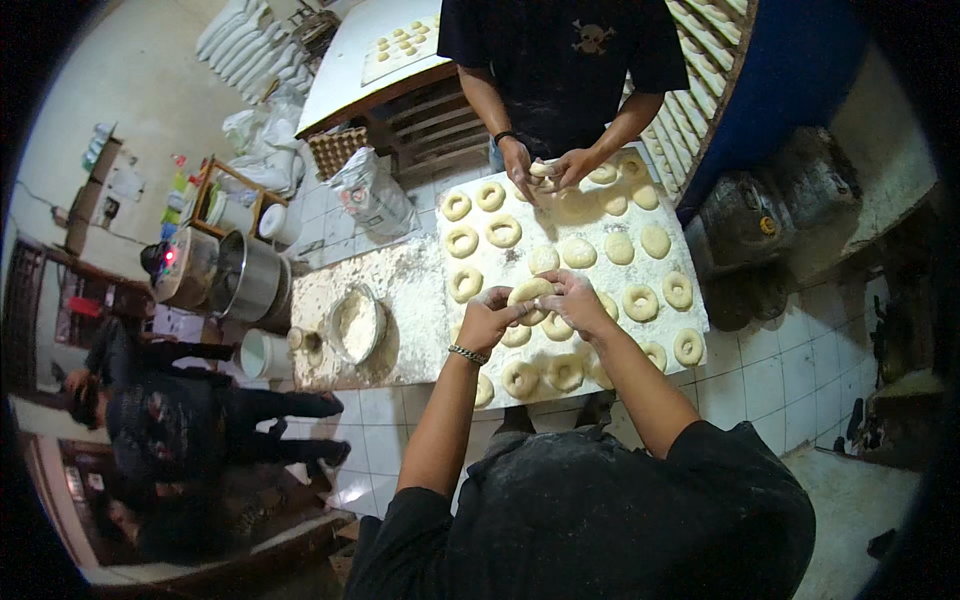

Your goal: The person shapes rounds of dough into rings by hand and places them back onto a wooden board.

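Pinching dough (528, 290) with left hand (487, 320) and right hand (582, 302), you are likely shaping best by pressing evenly.

Cannot see whole the dough ring (598, 374) below the right forearm (643, 382), nor the co-worker (550, 85) above the shoulders, cut off at the far edge. Cannot clearly make out the dim person (170, 415) at left.
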